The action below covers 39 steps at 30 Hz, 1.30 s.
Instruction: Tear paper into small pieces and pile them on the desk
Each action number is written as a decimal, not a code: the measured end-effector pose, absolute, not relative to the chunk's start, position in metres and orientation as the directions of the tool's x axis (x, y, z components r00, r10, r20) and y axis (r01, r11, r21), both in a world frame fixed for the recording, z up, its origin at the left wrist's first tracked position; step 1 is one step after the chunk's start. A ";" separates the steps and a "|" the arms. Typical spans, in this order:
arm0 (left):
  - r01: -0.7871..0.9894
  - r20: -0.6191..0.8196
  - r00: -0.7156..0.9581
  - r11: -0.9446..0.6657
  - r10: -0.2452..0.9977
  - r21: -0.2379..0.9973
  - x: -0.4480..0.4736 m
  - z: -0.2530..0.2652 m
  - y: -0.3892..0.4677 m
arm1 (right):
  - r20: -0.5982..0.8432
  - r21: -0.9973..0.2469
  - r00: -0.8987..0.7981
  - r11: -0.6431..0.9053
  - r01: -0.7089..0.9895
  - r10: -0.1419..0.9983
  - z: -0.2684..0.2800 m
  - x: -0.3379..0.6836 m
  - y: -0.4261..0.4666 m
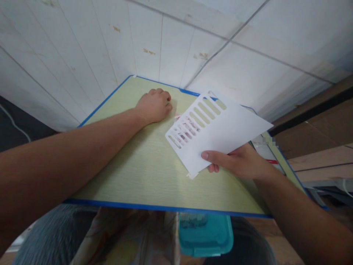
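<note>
My right hand (pixel 239 160) holds a white paper card (pixel 223 127) above the table, thumb on top and fingers underneath. A row of rounded slots is cut along the card's far left side, and the table shows through some of them. Behind other slots lies a sheet with pinkish and dark print (pixel 177 118), mostly covered by the card. To the left, my left hand (pixel 156 105) rests on the table with its fingers curled in. Its palm side is hidden, so I cannot see whether anything is inside.
The pale green table (pixel 143 165) has a blue edge and stands against a white panelled wall (pixel 171 48). A grey cable (pixel 209 60) runs down the wall. A flat pale object (pixel 266 152) lies at the right edge. Below the front edge is a teal lidded box (pixel 206 237).
</note>
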<state>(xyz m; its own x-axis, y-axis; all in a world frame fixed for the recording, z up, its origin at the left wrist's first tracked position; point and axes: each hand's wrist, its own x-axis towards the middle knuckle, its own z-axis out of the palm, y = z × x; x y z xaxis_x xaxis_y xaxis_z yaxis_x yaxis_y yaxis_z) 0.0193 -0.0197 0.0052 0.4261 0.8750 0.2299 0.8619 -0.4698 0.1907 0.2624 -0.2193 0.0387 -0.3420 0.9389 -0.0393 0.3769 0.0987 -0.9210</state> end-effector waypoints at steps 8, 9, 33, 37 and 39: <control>0.846 0.252 0.426 -0.481 0.869 0.229 0.017 0.000 -0.014 | -0.092 -0.916 -0.409 0.084 0.393 0.908 0.043 0.266 -0.222; 0.846 0.250 0.428 -0.483 0.868 0.229 0.017 0.000 -0.014 | -0.104 -0.917 -0.431 0.081 0.391 0.896 0.044 0.266 -0.223; 0.821 0.261 0.438 -0.501 0.860 0.273 0.013 -0.009 -0.003 | -0.273 -0.948 -0.580 -0.112 0.298 0.767 0.041 0.269 -0.229; 0.827 0.266 0.435 -0.498 0.860 0.261 0.013 -0.012 0.002 | -0.272 -0.945 -0.565 -0.105 0.310 0.779 0.041 0.270 -0.229; 0.830 0.262 0.433 -0.495 0.863 0.258 0.014 -0.012 0.001 | -0.286 -0.940 -0.570 -0.111 0.322 0.770 0.042 0.270 -0.229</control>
<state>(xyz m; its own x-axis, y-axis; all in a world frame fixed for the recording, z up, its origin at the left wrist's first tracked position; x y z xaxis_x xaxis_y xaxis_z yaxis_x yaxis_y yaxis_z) 0.0136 0.0008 -0.0117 0.4328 0.8627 0.2617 0.8298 -0.4947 0.2583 0.2696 -0.2291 0.0418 -0.5704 0.7699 -0.2862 0.3222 -0.1108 -0.9402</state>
